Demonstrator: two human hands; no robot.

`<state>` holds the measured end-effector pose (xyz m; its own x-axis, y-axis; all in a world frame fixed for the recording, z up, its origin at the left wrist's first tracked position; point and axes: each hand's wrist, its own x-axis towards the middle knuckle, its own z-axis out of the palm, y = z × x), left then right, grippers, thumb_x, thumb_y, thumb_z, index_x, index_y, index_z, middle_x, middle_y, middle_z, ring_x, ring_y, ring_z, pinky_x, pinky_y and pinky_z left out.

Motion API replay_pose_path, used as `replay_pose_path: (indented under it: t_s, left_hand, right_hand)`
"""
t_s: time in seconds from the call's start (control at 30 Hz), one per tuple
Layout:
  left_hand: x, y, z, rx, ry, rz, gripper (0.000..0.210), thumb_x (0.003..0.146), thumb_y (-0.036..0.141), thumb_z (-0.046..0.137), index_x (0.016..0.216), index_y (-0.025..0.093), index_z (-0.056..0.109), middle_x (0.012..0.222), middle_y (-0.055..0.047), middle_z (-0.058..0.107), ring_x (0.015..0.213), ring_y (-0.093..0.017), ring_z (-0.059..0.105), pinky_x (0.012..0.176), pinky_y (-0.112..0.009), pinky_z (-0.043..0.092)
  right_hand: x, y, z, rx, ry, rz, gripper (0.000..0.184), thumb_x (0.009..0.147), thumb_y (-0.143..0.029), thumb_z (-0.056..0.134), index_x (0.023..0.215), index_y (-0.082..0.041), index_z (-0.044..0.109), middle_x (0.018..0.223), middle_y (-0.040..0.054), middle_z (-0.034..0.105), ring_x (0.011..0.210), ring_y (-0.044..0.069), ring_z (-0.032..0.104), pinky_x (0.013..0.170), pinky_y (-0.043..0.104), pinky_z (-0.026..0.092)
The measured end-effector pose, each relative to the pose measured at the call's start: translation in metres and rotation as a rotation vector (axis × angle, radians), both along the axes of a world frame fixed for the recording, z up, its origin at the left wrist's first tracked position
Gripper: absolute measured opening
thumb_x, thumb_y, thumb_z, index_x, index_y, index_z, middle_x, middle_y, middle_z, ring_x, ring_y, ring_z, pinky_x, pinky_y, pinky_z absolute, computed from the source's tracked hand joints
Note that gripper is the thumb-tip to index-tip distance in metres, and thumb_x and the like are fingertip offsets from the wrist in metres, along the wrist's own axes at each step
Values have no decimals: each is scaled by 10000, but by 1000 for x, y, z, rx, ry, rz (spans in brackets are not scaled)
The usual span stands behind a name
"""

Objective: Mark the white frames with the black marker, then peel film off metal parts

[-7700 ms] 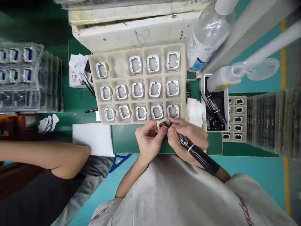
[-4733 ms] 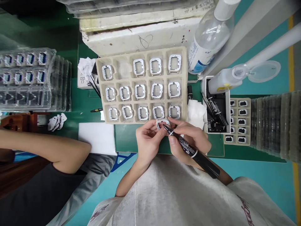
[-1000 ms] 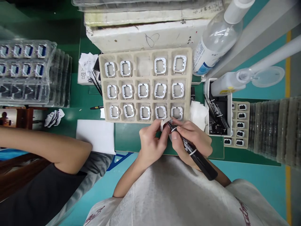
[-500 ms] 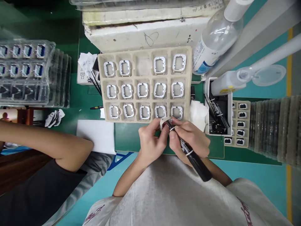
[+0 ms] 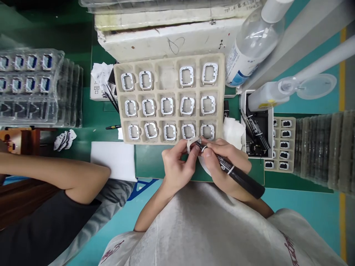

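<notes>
- Step in hand: marking. The left hand (image 5: 177, 168) pinches a small white frame (image 5: 190, 144), fingers closed on its edge, just in front of the tray (image 5: 222, 111) and above the green mat (image 5: 149, 162).
- The right hand (image 5: 224, 162) is clamped round a black marker (image 5: 235, 175); its tip touches the frame, or lies right at it. Contact is too small to confirm.
- Tray state: fourteen of fifteen pockets hold frames; the middle pocket of the far row is vacant.
- Judgement: the mark appears partly done. The next move calls for a steady frame, a light tip, then a clean lift of the marker before the frame goes to the vacant pocket.
- Change from the earliest frame: the vacant pocket was then second from the left in the far row; it is now filled and the middle one is vacant, so a different frame is in hand.
- Change over the last half-second: the marker barrel has swung lower and further to the right; the hands have otherwise kept their place.
- A second person's arm (image 5: 55, 173) rests at the left, well apart.
</notes>
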<state>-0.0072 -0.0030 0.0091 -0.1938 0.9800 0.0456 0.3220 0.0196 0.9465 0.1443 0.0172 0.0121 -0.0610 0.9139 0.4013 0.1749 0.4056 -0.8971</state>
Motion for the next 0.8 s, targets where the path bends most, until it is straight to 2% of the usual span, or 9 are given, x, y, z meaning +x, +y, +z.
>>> replay_pose_path:
  t_s: [0.13,0.2,0.37,0.53,0.7,0.8]
  left_hand:
    - [-2,0,1,3,17,7,251,982,301,756,766,230,648,585,53,526,520,-115,425,506,-255,385]
    - [-2,0,1,7,29,9,263,979,303,756,758,224,638,587,57,505,524,-109,404,506,-248,377]
    - [-1,0,-2,37,33,10,212,994,301,738,815,197,693,623,45,600,546,-97,484,532,-209,421]
    - [-1,-2,-4,29,23,11,211,990,297,742,817,186,694,622,47,596,541,-90,482,529,-199,427]
    - [0,-3,-5,25,3,22,200,990,306,749,833,185,725,636,38,631,554,-95,515,549,-201,450]
    - [-1,-1,-4,-11,-50,32,222,980,341,776,826,182,751,629,30,647,549,-100,524,543,-204,450]
  right_hand:
    - [-4,5,0,265,-129,-43,346,923,-72,790,1218,-251,756,948,42,828,936,274,859,805,429,786]
    - [-6,7,1,315,-146,-40,350,923,-68,786,1222,-247,751,927,40,820,900,266,857,766,410,786]
    - [-9,5,5,228,-99,-87,307,951,-49,766,1190,-242,749,971,51,833,927,251,861,745,373,774]
    - [-10,5,6,276,-113,-75,292,930,-22,773,1156,-207,767,934,66,833,907,256,865,810,370,777]
    - [-11,5,6,243,-81,-100,301,930,-36,778,1160,-230,770,962,63,841,910,262,865,731,374,769]
    - [-10,5,6,227,-59,-87,293,916,-18,778,1130,-219,774,958,65,842,914,264,866,760,388,767]
